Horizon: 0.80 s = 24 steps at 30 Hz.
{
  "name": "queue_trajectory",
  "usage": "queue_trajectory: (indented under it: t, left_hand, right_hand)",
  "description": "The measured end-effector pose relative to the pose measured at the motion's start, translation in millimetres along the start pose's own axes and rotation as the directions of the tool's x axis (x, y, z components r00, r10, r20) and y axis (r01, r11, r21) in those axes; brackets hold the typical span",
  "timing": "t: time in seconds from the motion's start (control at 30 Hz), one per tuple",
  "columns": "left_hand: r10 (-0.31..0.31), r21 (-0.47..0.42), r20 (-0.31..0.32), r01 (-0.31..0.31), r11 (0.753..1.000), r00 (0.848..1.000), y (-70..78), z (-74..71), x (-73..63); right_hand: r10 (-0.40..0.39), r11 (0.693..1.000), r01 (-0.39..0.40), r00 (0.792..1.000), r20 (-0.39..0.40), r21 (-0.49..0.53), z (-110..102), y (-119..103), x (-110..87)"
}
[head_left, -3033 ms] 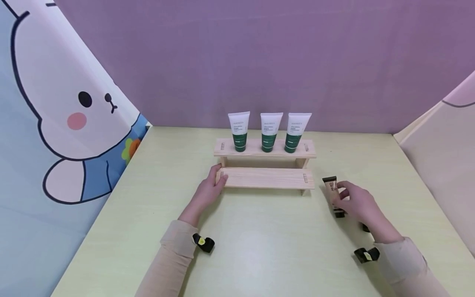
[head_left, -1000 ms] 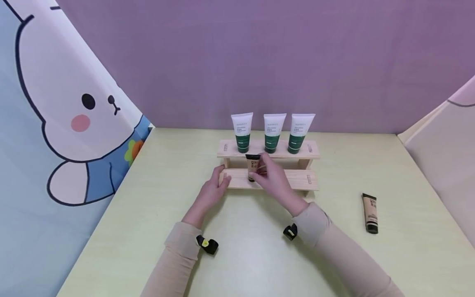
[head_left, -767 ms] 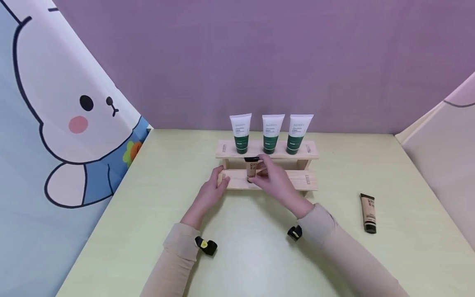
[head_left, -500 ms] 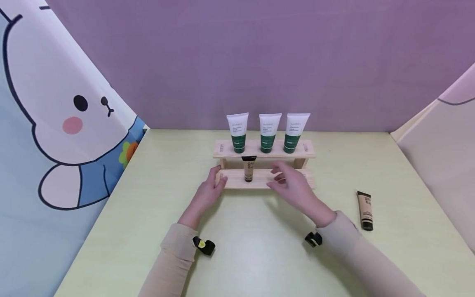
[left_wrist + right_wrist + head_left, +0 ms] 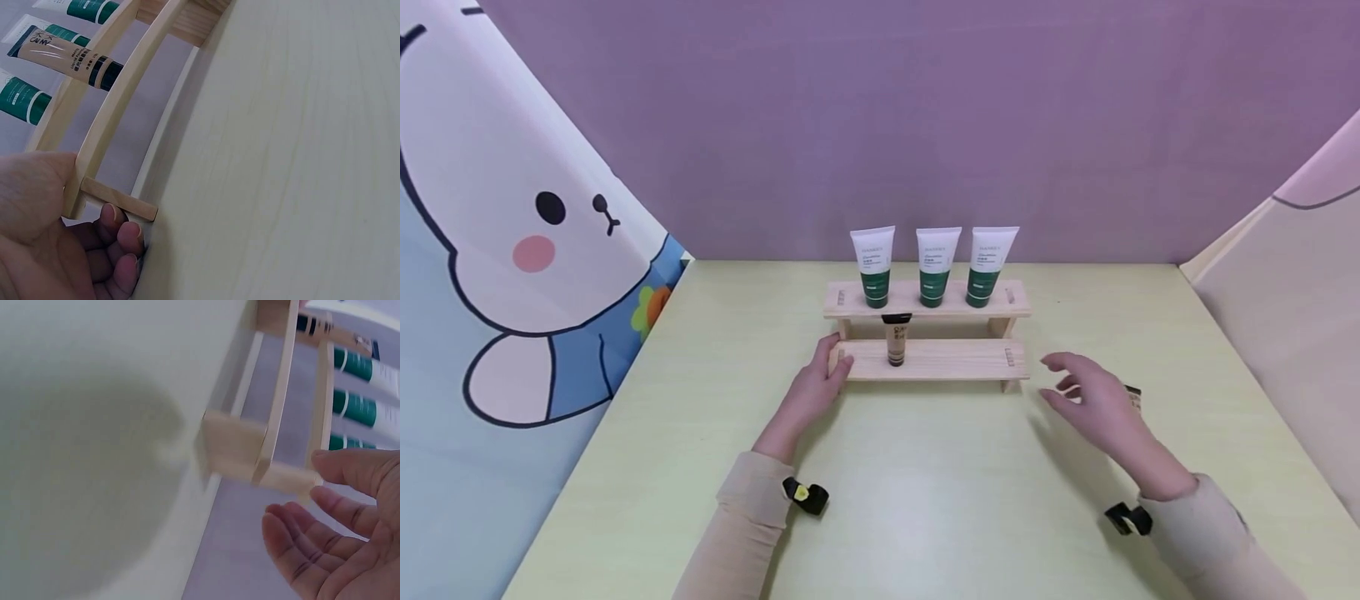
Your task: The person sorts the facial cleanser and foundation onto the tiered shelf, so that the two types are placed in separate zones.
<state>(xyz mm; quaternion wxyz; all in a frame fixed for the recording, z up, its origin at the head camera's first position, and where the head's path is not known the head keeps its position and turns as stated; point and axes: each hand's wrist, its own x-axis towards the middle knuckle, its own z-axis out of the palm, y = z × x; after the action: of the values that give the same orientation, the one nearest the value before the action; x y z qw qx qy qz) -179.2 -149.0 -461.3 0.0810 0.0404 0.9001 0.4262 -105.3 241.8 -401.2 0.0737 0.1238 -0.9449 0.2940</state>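
My left hand grips the left end of a two-step wooden display rack. In the left wrist view its fingers curl beside the rack's leg. A small beige cosmetic tube with black ends stands upright on the lower step, left of the middle. My right hand hovers right of the rack, holding nothing, fingers loosely bent and thumb apart. Behind it, a second beige tube is mostly hidden, only its black top end and a bit of label showing.
Three white-and-green tubes, at left, middle and right, stand on the upper step. The pale table reaches to a purple backdrop. A cartoon-printed cloth hangs at left.
My right hand took a beige tube from the table, stood it on the lower step, let go and moved back right, over the other beige tube. My left hand stayed on the rack.
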Motion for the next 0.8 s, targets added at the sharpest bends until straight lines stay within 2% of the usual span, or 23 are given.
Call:
queue_trajectory:
  t: [0.27,0.53,0.67,0.8]
  left_hand:
    - [0.002,-0.002,0.013,-0.002,1.0,1.0,1.2,-1.3,-0.6]
    - [0.012,0.004,0.01,-0.012,1.0,1.0,0.5,-2.2,0.8]
    - [0.009,-0.001,0.012,-0.009,1.0,1.0,0.4,-2.5,0.3]
    - [0.007,0.002,0.015,-0.007,1.0,1.0,0.0,-2.1,-0.2]
  right_hand:
    - [0.099,0.985,-0.098,0.995,0.003,-0.143,-24,38,-28.6]
    - [0.174,0.951,-0.181,0.983,-0.052,-0.252,-33,66,-48.0]
    - [0.225,0.942,-0.214,0.974,0.016,-0.258,-34,72,-48.4]
    - [0.314,0.933,-0.283,0.941,0.122,-0.222,-33,76,-44.6]
